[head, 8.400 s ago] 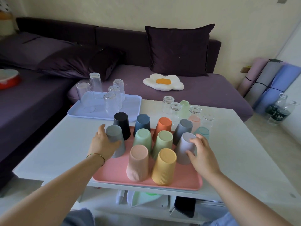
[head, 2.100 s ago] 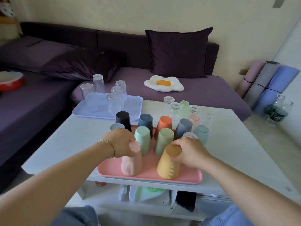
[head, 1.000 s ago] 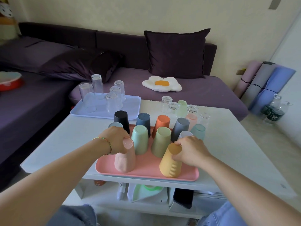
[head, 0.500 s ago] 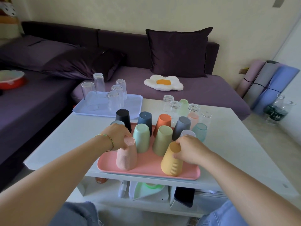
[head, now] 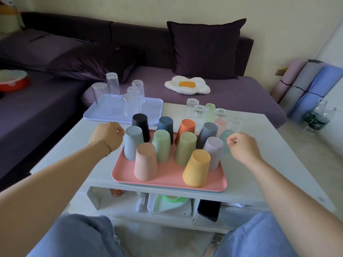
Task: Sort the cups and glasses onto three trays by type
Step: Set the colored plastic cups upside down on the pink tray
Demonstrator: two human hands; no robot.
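Left hand [head: 106, 137] was curled up holding nothing, just beside the grey cup [head: 132, 143] at the left edge of the pink tray [head: 167, 178]. Right hand [head: 241, 147] same deal, a loose empty fist near the lilac cup [head: 213, 151]. The coloured cups stood upside down on that tray. Clear glasses [head: 130, 105] sat on the blue tray [head: 154, 110], further back on the bench [head: 278, 141].

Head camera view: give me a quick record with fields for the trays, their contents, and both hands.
Pink tray: ten coloured cups, upside down
Blue tray: five clear glasses, upside down
Small glasses: table's far side, behind pink tray
Left hand: left of pink tray, fingers curled, holding nothing
Right hand: right of pink tray, fingers curled, holding nothing
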